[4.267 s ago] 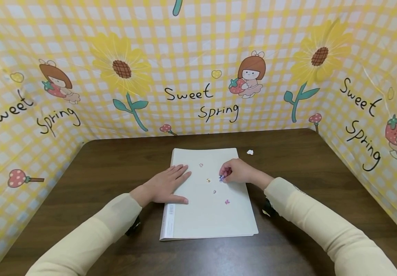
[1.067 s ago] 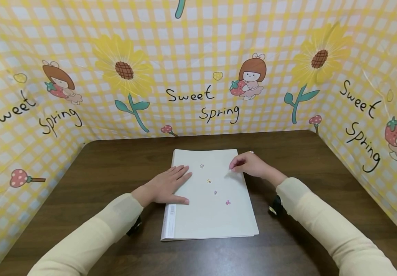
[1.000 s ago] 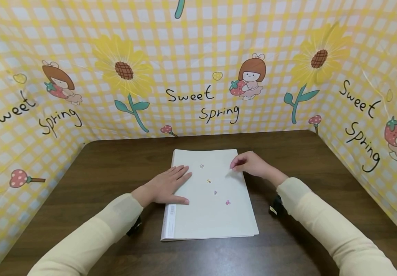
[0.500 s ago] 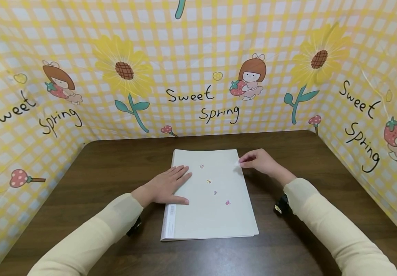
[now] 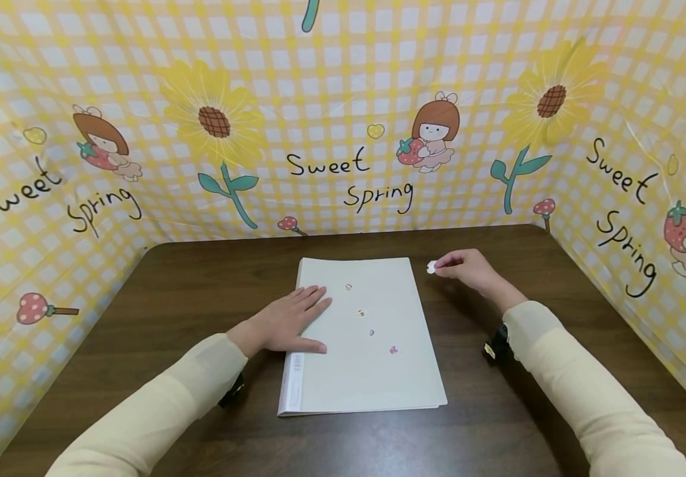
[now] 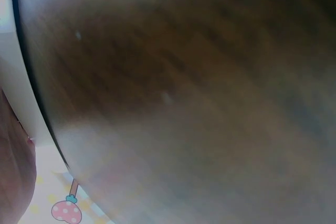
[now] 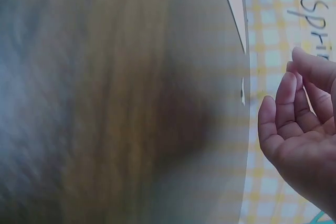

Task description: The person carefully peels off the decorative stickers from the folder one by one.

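Note:
My left hand (image 5: 291, 321) lies flat with fingers spread on the left side of a white folder (image 5: 343, 381). Small character stickers dot the cover: one near the top (image 5: 348, 287), a yellowish one (image 5: 361, 313), a small pale one (image 5: 371, 332) and a pink one (image 5: 393, 350). Beyond the folder's upper right corner, my right hand (image 5: 474, 271) has its thumb and index fingertips close together at a small white scrap (image 5: 431, 267). The right wrist view shows the hand (image 7: 299, 114) with loosely bent fingers; I cannot tell whether they hold the scrap.
The dark wooden table (image 5: 199, 278) carries the folder at its middle. A yellow checked cloth (image 5: 331, 86) with flowers and "Sweet Spring" lettering surrounds the back and sides. A barcode label (image 5: 295, 377) is on the folder's spine.
My right hand has moved from over the folder, pinching a small pale piece, to the right beside the white scrap. The blue-purple sticker at its fingertips earlier is out of sight. My left hand stays put.

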`<state>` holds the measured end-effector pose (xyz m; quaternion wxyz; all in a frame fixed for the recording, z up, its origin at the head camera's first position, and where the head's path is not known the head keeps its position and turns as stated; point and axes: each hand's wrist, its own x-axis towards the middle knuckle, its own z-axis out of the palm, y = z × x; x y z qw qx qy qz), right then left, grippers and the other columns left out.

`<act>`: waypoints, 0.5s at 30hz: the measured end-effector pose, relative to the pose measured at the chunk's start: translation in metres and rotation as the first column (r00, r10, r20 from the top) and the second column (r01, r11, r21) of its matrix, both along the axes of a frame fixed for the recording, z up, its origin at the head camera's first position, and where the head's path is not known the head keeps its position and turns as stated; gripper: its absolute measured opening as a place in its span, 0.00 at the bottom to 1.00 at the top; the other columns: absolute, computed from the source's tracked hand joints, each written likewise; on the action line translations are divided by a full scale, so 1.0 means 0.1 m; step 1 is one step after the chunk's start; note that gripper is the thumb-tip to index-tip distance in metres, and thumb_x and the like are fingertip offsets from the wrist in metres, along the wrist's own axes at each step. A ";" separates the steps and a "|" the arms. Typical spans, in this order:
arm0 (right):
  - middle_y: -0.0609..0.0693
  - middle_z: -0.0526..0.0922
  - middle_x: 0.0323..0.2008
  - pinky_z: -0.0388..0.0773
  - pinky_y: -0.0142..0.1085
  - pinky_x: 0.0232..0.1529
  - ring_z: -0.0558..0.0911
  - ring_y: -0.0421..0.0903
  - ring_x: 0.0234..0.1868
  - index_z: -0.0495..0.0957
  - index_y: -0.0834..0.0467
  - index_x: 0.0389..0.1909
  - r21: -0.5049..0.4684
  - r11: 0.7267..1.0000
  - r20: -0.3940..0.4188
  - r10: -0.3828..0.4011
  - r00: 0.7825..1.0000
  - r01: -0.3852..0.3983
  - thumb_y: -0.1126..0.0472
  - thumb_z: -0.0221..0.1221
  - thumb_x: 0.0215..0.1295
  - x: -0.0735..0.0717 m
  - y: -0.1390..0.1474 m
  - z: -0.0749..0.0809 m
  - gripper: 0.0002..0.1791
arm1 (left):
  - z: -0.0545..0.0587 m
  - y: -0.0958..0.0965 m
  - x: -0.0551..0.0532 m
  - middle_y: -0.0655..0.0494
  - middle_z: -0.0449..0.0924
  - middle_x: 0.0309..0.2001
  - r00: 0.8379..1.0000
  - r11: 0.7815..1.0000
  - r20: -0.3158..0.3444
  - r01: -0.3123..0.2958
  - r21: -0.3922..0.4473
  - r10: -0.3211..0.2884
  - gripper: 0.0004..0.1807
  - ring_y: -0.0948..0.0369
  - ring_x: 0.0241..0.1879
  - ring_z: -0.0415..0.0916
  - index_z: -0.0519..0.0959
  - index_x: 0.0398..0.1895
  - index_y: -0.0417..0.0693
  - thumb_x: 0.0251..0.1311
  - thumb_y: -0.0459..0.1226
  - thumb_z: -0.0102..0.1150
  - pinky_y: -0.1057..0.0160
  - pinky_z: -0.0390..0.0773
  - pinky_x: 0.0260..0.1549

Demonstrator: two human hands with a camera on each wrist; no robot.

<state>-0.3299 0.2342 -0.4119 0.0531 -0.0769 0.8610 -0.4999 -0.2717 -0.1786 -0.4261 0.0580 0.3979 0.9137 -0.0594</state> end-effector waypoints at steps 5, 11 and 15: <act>0.56 0.82 0.41 0.75 0.43 0.45 0.77 0.47 0.39 0.81 0.69 0.44 -0.021 0.999 0.002 -0.045 0.999 0.045 0.62 0.65 0.63 -0.05 0.10 -0.01 0.14 | 0.01 0.01 0.01 0.46 0.40 0.77 1.000 1.000 0.004 0.001 0.002 -0.001 0.59 0.52 0.75 0.36 0.46 0.78 0.47 0.54 0.78 0.29 0.54 0.42 0.70; 0.58 0.81 0.47 0.77 0.37 0.45 0.78 0.42 0.40 0.80 0.69 0.47 -0.046 0.994 0.026 -0.102 0.994 0.103 0.61 0.65 0.64 -0.15 0.24 -0.05 0.16 | 0.01 0.01 0.02 0.46 0.40 0.77 1.000 1.000 0.004 0.001 0.010 -0.001 0.58 0.52 0.75 0.36 0.46 0.78 0.47 0.54 0.78 0.30 0.54 0.42 0.70; 0.54 0.82 0.44 0.78 0.35 0.43 0.78 0.39 0.38 0.80 0.69 0.47 -0.056 0.990 0.049 -0.130 0.990 0.133 0.61 0.65 0.64 -0.20 0.30 -0.06 0.17 | 0.01 0.00 0.02 0.46 0.41 0.77 1.000 1.000 -0.003 0.005 0.011 -0.005 0.59 0.52 0.75 0.36 0.46 0.78 0.47 0.54 0.78 0.29 0.54 0.42 0.70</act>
